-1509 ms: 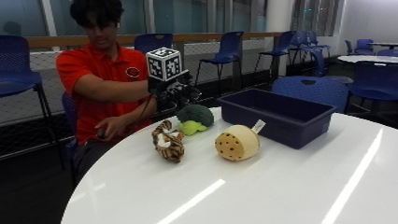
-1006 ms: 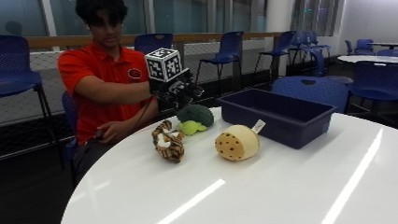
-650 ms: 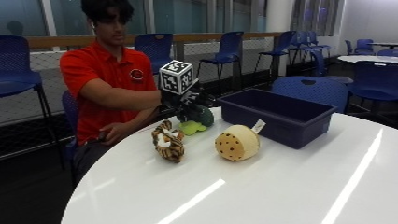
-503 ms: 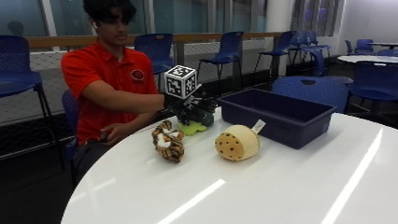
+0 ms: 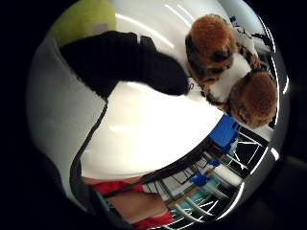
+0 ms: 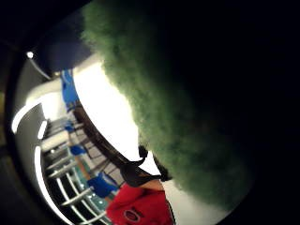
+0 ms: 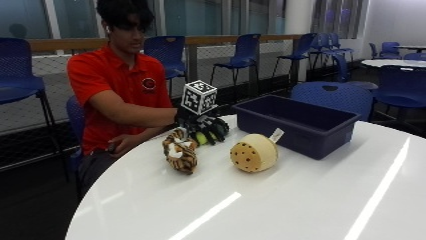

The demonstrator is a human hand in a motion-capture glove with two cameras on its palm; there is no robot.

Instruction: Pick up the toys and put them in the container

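My gloved right hand (image 7: pixel 208 127) is down on the green plush toy (image 7: pixel 200 138) at the far side of the white round table (image 7: pixel 279 200), fingers curled over it so only a yellow-green bit shows. Green fur (image 6: pixel 159 93) fills the thumb side palm view. A tiger plush (image 7: pixel 180 154) lies just beside the hand, toward the table's front; it also shows in the little finger side view as the tiger plush (image 5: pixel 230 72) past a gloved finger (image 5: pixel 124 62). A tan spotted round plush (image 7: pixel 253 152) sits between the tiger and the dark blue container (image 7: pixel 296 122).
The person sits behind the table, bare hand low by the lap. Blue chairs (image 7: pixel 333 95) and another table stand beyond. The near half of the white tabletop carries nothing.
The gloved hand has come down and forward from above the green plush onto it, and now covers it. The tiger, the tan plush and the container have stayed put.
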